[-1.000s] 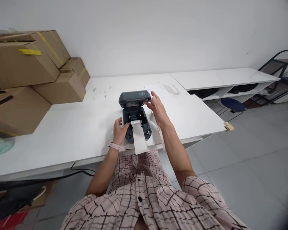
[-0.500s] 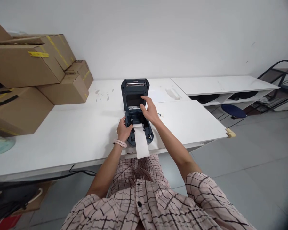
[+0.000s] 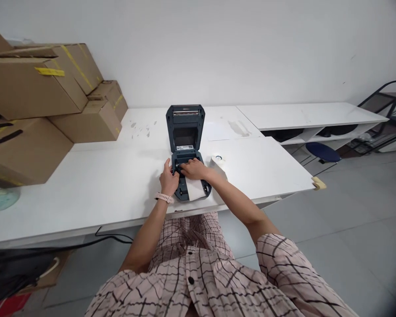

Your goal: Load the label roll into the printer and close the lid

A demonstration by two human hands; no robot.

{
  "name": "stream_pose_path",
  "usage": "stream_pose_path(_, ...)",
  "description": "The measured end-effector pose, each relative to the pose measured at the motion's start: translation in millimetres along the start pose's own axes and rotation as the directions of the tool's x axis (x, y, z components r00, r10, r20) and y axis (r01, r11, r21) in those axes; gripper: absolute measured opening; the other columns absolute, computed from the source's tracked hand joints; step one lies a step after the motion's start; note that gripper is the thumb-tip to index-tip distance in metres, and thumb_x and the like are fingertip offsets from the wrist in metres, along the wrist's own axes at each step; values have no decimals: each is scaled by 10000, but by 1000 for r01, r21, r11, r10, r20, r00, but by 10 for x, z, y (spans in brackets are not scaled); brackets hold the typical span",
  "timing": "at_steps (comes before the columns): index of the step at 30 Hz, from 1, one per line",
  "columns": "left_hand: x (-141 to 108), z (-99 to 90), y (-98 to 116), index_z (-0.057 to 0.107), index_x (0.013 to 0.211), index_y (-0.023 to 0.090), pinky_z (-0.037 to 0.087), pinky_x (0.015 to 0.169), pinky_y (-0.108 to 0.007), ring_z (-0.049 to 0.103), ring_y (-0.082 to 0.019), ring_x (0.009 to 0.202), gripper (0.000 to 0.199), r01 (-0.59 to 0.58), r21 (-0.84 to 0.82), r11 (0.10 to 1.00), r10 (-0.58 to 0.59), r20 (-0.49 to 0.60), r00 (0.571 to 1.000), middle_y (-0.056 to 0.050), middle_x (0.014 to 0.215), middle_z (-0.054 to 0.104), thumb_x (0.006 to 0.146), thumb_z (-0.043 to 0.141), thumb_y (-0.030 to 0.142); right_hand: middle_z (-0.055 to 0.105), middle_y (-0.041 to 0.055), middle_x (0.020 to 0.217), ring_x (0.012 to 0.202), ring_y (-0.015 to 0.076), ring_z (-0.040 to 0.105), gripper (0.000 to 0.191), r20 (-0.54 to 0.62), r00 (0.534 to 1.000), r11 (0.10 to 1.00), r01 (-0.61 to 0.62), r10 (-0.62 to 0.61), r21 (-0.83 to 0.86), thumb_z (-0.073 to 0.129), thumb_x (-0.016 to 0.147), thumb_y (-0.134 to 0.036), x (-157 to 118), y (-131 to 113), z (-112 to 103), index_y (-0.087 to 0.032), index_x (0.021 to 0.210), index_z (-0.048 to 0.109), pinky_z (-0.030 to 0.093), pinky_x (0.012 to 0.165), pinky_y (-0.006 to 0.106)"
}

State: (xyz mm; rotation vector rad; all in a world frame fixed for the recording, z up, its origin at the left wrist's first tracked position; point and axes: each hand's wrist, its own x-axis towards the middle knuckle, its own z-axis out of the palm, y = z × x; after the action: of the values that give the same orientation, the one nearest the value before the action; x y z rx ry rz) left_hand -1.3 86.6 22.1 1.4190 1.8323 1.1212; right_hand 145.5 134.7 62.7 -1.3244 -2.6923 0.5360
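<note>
A dark blue label printer (image 3: 185,115) stands near the table's front edge with its lid raised. My left hand (image 3: 168,179) grips the left wall of its body, the thumb over the rim. My right hand (image 3: 194,169) reaches into the open body from the right, fingers bent and together; what the fingertips hold is hidden. Beneath that hand a white paper strip (image 3: 195,190) lies across the front of the printer, its upper end covered. A white paper roll (image 3: 218,162) with a blue-ringed core rests right of the printer, behind my right wrist.
Cardboard boxes (image 3: 33,88) are stacked on the left of the white table (image 3: 119,185). A greenish clear container (image 3: 0,198) stands at the left edge. Cables (image 3: 114,237) hang below the table. To the right are a blue stool (image 3: 322,152) and a low shelf (image 3: 303,115).
My right hand has come down from the raised lid into the printer's body. The paper strip's free end has drawn back towards the printer. My left hand stays on the left wall.
</note>
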Motion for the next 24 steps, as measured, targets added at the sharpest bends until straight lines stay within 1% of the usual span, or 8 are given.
stream_pose_path(2, -4, -2, -10, 467, 1482, 239, 431, 1093, -480, 665, -306, 1201, 734, -7, -10, 1000, 7, -3, 1000, -93, 1295, 719, 774, 632, 138, 773, 172, 1025, 1128, 389, 650, 280, 18, 1000, 999, 15, -16, 40, 521, 972, -349, 15, 42, -20, -166, 1034, 724, 391, 1045, 553)
stream_pose_path(5, -2, 5, -34, 480, 1469, 251, 441, 1089, -462, 667, -289, 1205, 713, -3, -42, 999, 3, -2, 1000, -79, 1285, 724, 779, 633, 161, 788, 110, 1036, 1089, 372, 675, 347, 21, 999, 960, 34, -42, 277, 536, 960, -498, -9, 154, -126, -231, 939, 757, 409, 1051, 579)
stream_pose_path(7, 4, 14, -52, 490, 1462, 249, 450, 1084, -451, 670, -280, 1202, 701, 0, -56, 998, 0, -5, 1000, -82, 1284, 724, 781, 628, 157, 788, 68, 1112, 1108, 346, 684, 367, 9, 997, 885, 69, -83, 461, 563, 925, -563, -62, 229, -203, -268, 955, 779, 444, 1055, 557)
stream_pose_path(9, 11, 23, -69, 499, 1455, 241, 463, 1070, -446, 681, -276, 1179, 688, -6, -64, 998, 6, -4, 1000, -93, 1286, 721, 785, 622, 148, 773, 33, 1187, 1138, 313, 686, 340, 15, 989, 827, 113, -145, 551, 587, 899, -534, -129, 284, -264, -289, 1022, 788, 488, 1039, 504)
stream_pose_path(11, 15, 28, -82, 510, 1445, 232, 478, 1051, -442, 696, -273, 1142, 673, -16, -72, 997, 16, -2, 1000, -102, 1282, 722, 787, 619, 145, 767, 15, 1210, 1148, 292, 689, 301, 45, 981, 805, 129, -190, 578, 616, 860, -422, -192, 319, -309, -291, 1068, 789, 512, 1022, 470)
stream_pose_path(15, 19, 30, -94, 536, 1413, 229, 495, 1021, -427, 703, -266, 1119, 633, -29, -76, 997, 28, -7, 1000, -103, 1284, 723, 789, 609, 150, 770, 5, 1203, 1139, 279, 690, 357, 98, 979, 811, 89, -177, 579, 611, 774, -250, -260, 348, -374, -291, 1077, 795, 515, 1026, 461)
stream_pose_path(21, 17, 36, -90, 559, 1385, 230, 503, 1004, -409, 706, -258, 1110, 607, -22, -86, 996, 21, -12, 1000, -101, 1276, 726, 786, 611, 147, 756, 30, 1239, 1084, 269, 697, 319, 110, 981, 812, 66, -158, 580, 587, 879, -384, -252, 407, -444, -279, 1099, 793, 543, 953, 434)
stream_pose_path(24, 18, 40, -96, 559, 1384, 234, 508, 999, -398, 707, -250, 1105, 604, -16, -98, 995, 15, -10, 1000, -94, 1269, 729, 788, 612, 149, 765, 48, 1216, 1004, 259, 711, 327, 152, 967, 838, 93, -205, 538, 613, 835, -275, -194, 440, -464, -261, 1112, 788, 563, 862, 398)
